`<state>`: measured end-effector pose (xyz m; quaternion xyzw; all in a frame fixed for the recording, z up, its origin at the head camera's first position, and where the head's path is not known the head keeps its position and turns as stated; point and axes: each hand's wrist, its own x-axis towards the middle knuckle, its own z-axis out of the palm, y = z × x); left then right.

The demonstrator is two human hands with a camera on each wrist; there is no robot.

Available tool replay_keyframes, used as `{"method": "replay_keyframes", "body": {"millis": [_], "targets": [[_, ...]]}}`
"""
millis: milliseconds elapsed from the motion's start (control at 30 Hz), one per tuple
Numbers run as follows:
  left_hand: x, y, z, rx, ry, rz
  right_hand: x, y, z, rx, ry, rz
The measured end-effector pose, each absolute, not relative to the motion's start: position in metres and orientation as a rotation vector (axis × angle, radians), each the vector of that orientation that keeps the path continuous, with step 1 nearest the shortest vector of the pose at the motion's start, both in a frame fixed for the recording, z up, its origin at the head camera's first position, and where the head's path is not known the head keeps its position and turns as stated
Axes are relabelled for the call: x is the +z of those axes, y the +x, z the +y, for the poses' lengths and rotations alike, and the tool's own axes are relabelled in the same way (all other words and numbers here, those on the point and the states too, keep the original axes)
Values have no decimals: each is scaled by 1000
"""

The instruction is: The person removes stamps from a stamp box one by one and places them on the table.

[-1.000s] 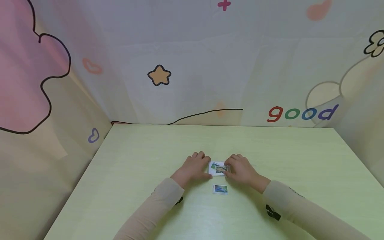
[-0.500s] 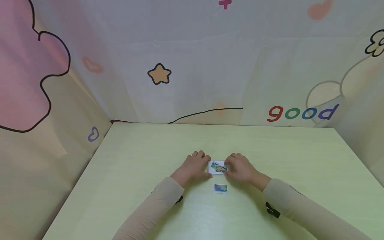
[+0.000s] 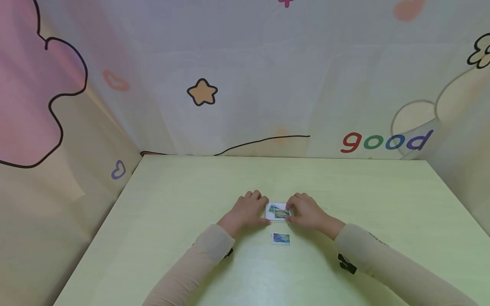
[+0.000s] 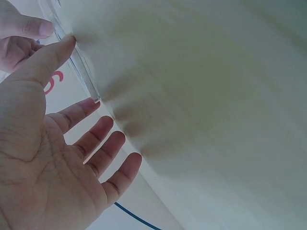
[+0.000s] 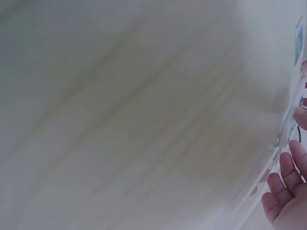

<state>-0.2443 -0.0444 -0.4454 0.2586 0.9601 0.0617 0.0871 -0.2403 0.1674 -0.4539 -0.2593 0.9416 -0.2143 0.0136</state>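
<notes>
A thin, flat, white-bordered case (image 3: pixel 269 216) with a clear rim lies on the table between both hands. A small picture card (image 3: pixel 282 213) with a round pattern sits over its right part, overlapping a green picture. My left hand (image 3: pixel 246 212) spans the case's left end, thumb at the near corner and index finger at the far one. In the left wrist view, that hand's (image 4: pixel 53 139) other fingers spread loosely. My right hand (image 3: pixel 306 213) pinches the picture card's right end between thumb and index finger. At the right wrist view's edge, the right hand (image 5: pixel 290 191) shows only partly.
Nearer the body, a small blue-green picture card (image 3: pixel 281 239) lies on the pale yellow-green table (image 3: pixel 191 182). A printed cloth (image 3: pixel 245 85) hangs behind the table's far edge, and more cloth rises at both sides.
Everything sits slightly higher in the head view as the camera tilts down. Both hands keep nearly the same place at the case.
</notes>
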Motion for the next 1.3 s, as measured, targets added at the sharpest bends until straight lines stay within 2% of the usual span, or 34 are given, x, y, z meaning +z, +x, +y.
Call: {"method": "replay_keyframes", "body": {"millis": [533,1033,1300], "targets": [[-447,-245,-44,187,766,2856,-452,-242,167,-715,-742,2868],[-444,-244,-43,205,750,2837,-451,-241,169,-656,-885,2939],[-446,-245,-44,197,751,2831,-450,-239,167,-635,-843,2936]]}}
